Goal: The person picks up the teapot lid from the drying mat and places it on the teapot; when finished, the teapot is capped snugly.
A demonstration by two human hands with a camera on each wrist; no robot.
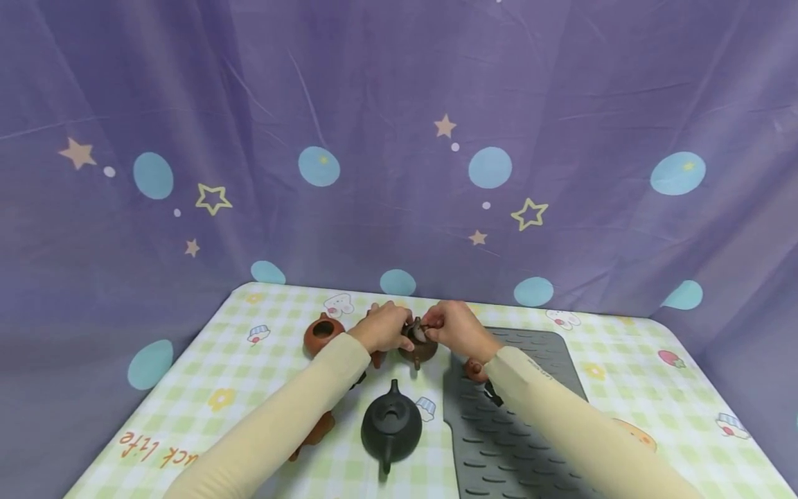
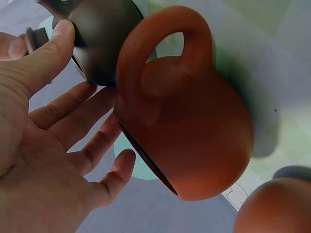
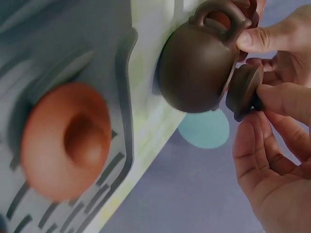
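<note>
A dark brown teapot (image 3: 194,68) stands near the table's far side, between both hands. My left hand (image 1: 385,327) holds it from the left, the thumb at the handle by the rim and the fingers spread on the other side. My right hand (image 1: 458,329) pinches the pot's brown lid (image 3: 240,92) by its knob, tilted right at the mouth. Close beside the left fingers is an orange-red teapot (image 2: 199,136) with a looped handle, mostly hidden by the hand in the head view. Another reddish teapot (image 1: 314,339), lidless, sits left of the left wrist.
A black lidless teapot (image 1: 402,436) stands nearer the front. On the grey ridged mat (image 1: 517,450) at right lie an orange lid (image 3: 43,145) and a small black piece (image 1: 492,395), under the right forearm. A reddish-brown piece (image 1: 320,430) is partly hidden by the left sleeve. A purple curtain (image 1: 399,229) hangs behind.
</note>
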